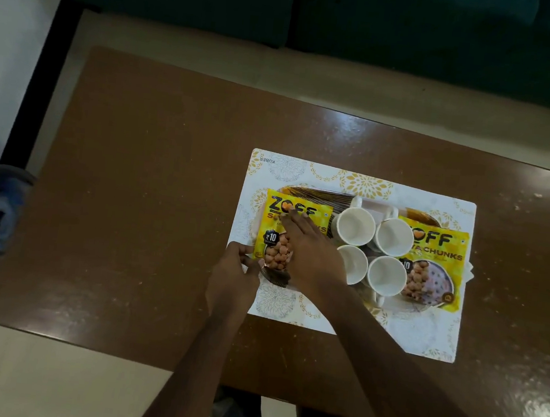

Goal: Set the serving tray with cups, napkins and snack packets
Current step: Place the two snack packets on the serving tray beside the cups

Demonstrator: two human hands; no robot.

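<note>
The right hand [309, 252] lies flat and open across the left packet [284, 233], pressing rather than gripping it, while the left hand [234, 272] pinches that packet's near corner at the tray [316, 194] edge. The packet sits at the tray's left end beside four cups [369, 250], with a second packet [430, 265] at the right end. To finish well, I would square it with light, even pressure and keep the right wrist clear of the nearest cup.
</note>
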